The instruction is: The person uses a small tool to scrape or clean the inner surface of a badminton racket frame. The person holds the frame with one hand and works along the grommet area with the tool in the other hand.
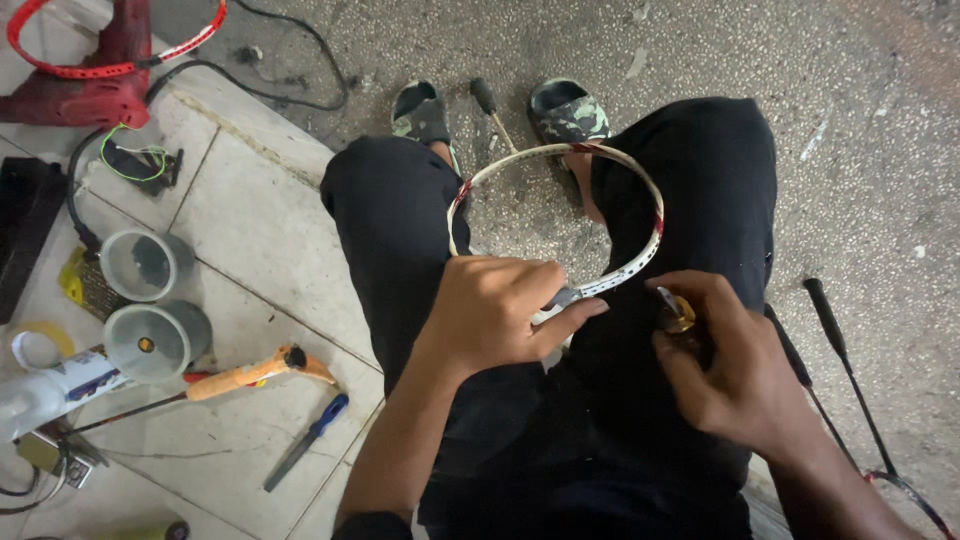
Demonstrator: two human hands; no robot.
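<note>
A white badminton racket frame (pixel 640 180) with red marks and no strings rests across my lap between my knees. My left hand (pixel 500 310) grips its near rim, thumb and fingers pinching the frame. My right hand (pixel 730 360) is closed on a small tool with a yellow handle (pixel 679 314), its tip close to the rim just right of my left hand. I sit in black trousers with camouflage slippers (pixel 568 110) on a speckled floor.
On the tiled ledge at left stand two clear round containers (pixel 145 265), an orange-handled tool (pixel 250 372), a blue-handled tool (pixel 310 430), tape rolls and a red stringing machine (pixel 90 60). An awl (pixel 490 105) lies between my feet. Another racket (pixel 850 380) lies at right.
</note>
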